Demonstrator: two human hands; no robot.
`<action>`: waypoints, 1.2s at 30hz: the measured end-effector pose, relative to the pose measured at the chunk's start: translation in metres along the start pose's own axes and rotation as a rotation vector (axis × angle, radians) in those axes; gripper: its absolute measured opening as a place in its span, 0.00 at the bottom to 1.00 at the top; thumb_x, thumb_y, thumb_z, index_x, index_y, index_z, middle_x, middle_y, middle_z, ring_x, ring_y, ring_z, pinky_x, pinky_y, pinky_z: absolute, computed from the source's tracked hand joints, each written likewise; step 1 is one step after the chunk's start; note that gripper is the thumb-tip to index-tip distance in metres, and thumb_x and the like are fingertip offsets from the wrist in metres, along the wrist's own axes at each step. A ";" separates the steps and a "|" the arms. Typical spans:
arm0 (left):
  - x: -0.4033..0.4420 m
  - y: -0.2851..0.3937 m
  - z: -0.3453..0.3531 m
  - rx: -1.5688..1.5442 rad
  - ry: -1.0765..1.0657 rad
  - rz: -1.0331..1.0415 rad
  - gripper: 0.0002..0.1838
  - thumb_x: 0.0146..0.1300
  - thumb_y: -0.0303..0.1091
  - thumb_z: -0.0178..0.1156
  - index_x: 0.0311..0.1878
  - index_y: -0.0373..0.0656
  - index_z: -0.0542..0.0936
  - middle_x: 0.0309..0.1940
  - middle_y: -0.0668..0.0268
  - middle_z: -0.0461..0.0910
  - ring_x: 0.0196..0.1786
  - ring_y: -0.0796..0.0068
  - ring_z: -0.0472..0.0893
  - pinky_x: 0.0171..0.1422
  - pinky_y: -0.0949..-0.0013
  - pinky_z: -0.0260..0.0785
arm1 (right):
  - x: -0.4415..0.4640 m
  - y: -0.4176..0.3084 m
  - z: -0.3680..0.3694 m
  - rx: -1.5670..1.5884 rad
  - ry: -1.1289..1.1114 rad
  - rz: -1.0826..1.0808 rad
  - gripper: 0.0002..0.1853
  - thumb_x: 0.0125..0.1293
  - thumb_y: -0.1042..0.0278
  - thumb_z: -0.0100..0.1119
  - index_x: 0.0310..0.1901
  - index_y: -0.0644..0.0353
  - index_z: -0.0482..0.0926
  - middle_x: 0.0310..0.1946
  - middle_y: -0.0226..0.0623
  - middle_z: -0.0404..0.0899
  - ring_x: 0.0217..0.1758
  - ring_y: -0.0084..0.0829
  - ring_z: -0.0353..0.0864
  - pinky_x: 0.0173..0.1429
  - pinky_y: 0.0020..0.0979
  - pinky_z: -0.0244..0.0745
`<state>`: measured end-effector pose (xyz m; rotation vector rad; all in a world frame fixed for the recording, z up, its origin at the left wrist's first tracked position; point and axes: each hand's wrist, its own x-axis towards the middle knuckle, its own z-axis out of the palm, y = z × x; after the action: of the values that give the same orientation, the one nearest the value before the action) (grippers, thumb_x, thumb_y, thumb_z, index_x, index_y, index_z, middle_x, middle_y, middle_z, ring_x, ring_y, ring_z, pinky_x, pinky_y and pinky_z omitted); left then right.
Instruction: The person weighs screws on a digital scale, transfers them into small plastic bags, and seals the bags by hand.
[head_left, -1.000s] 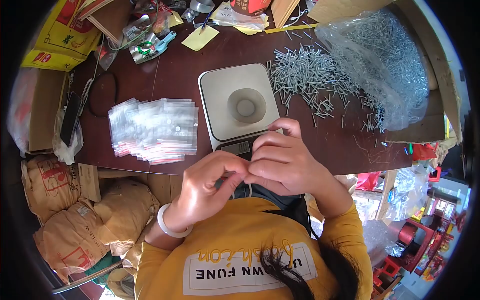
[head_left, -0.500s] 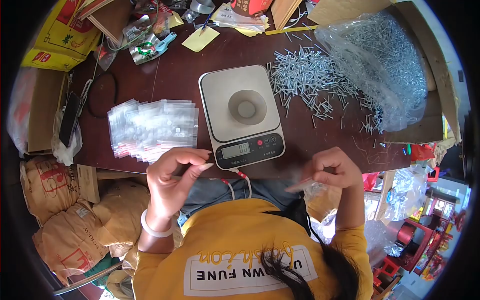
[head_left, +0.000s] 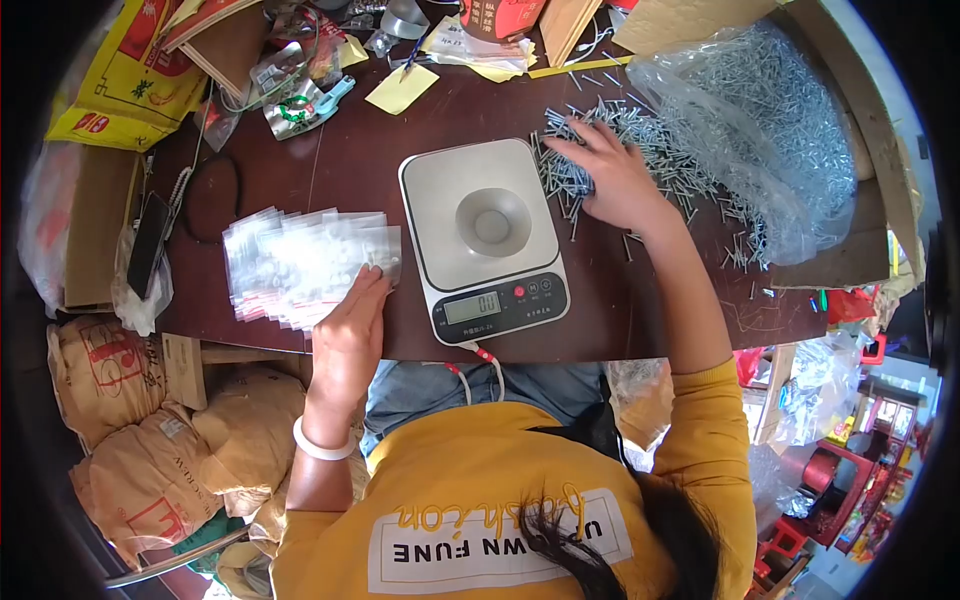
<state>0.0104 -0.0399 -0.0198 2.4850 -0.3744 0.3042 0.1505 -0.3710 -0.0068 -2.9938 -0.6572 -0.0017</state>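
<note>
My left hand rests on the right part of a spread of small clear zip bags, fingers stretched out and close together. At the near edge of a pile of thin silver screws is my right hand, its fingers spread over the metal. Between the hands stands a digital kitchen scale, its display reading about zero. A small round metal cup sits on the scale's plate, and I see nothing inside it.
A large clear plastic bag of screws lies in an open cardboard box at right. Yellow notes, blue-handled scissors and packets line the back. A phone lies at left; brown sacks stand below the table.
My left hand has gone from a raised pinch down onto the zip bags. My right hand has moved forward from near my body to the screw pile, its fingers opening.
</note>
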 end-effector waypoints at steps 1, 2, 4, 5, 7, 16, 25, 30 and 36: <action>0.001 0.001 0.000 -0.032 0.010 -0.034 0.13 0.61 0.15 0.54 0.49 0.31 0.79 0.47 0.47 0.82 0.52 0.51 0.82 0.54 0.61 0.78 | 0.004 0.008 0.000 0.003 0.057 -0.061 0.36 0.44 0.79 0.67 0.59 0.41 0.76 0.64 0.32 0.69 0.66 0.42 0.67 0.62 0.53 0.67; 0.001 0.002 0.000 -0.065 0.020 -0.069 0.14 0.61 0.15 0.54 0.50 0.31 0.78 0.46 0.47 0.82 0.52 0.51 0.83 0.53 0.62 0.78 | 0.004 0.010 0.000 0.028 0.053 -0.064 0.33 0.44 0.79 0.67 0.56 0.43 0.77 0.61 0.32 0.71 0.64 0.41 0.68 0.61 0.50 0.68; -0.001 0.002 0.002 -0.173 0.053 -0.145 0.15 0.62 0.14 0.53 0.52 0.31 0.75 0.46 0.47 0.82 0.50 0.51 0.83 0.52 0.62 0.78 | 0.002 0.013 -0.004 0.075 0.041 -0.066 0.28 0.45 0.79 0.67 0.51 0.46 0.81 0.55 0.31 0.75 0.61 0.40 0.71 0.61 0.44 0.70; -0.003 0.000 0.005 -0.247 0.076 -0.187 0.16 0.62 0.13 0.53 0.54 0.32 0.73 0.46 0.47 0.82 0.50 0.52 0.84 0.51 0.63 0.78 | -0.002 0.018 0.001 0.062 0.230 -0.170 0.21 0.46 0.80 0.66 0.44 0.51 0.83 0.44 0.32 0.78 0.50 0.38 0.78 0.53 0.35 0.75; -0.007 -0.010 0.011 -0.314 0.095 -0.180 0.20 0.61 0.12 0.53 0.56 0.34 0.69 0.48 0.47 0.81 0.49 0.52 0.84 0.52 0.62 0.78 | -0.006 0.030 0.001 0.361 0.192 -0.044 0.19 0.47 0.81 0.65 0.43 0.53 0.83 0.43 0.34 0.80 0.46 0.35 0.80 0.49 0.31 0.76; -0.005 -0.005 0.006 -0.233 0.064 -0.123 0.15 0.62 0.15 0.56 0.53 0.32 0.76 0.43 0.51 0.83 0.47 0.55 0.85 0.52 0.64 0.77 | -0.006 0.048 -0.025 1.272 0.044 0.299 0.14 0.55 0.81 0.63 0.45 0.65 0.84 0.38 0.32 0.84 0.35 0.20 0.82 0.45 0.23 0.78; 0.003 0.014 -0.006 -0.257 0.137 -0.009 0.15 0.63 0.12 0.54 0.51 0.33 0.79 0.40 0.52 0.83 0.42 0.60 0.84 0.48 0.67 0.77 | 0.017 -0.033 -0.049 1.325 -0.386 -0.080 0.14 0.57 0.82 0.65 0.47 0.64 0.82 0.48 0.39 0.84 0.49 0.27 0.83 0.54 0.28 0.79; 0.005 0.025 -0.013 -0.275 0.123 -0.014 0.20 0.61 0.10 0.51 0.55 0.34 0.79 0.42 0.53 0.82 0.43 0.61 0.84 0.48 0.67 0.77 | 0.008 -0.063 -0.052 1.190 -0.269 -0.184 0.18 0.58 0.81 0.65 0.51 0.63 0.82 0.49 0.37 0.84 0.54 0.24 0.81 0.58 0.27 0.77; 0.002 0.043 -0.026 -0.334 0.058 0.057 0.20 0.58 0.08 0.51 0.53 0.31 0.80 0.40 0.54 0.79 0.38 0.65 0.82 0.45 0.69 0.77 | -0.028 -0.069 -0.079 1.066 -0.172 -0.116 0.14 0.58 0.78 0.67 0.47 0.61 0.83 0.41 0.34 0.84 0.44 0.22 0.84 0.46 0.25 0.79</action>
<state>-0.0058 -0.0587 0.0244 2.1375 -0.4349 0.3085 0.0973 -0.3258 0.0769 -1.9367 -0.5795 0.4474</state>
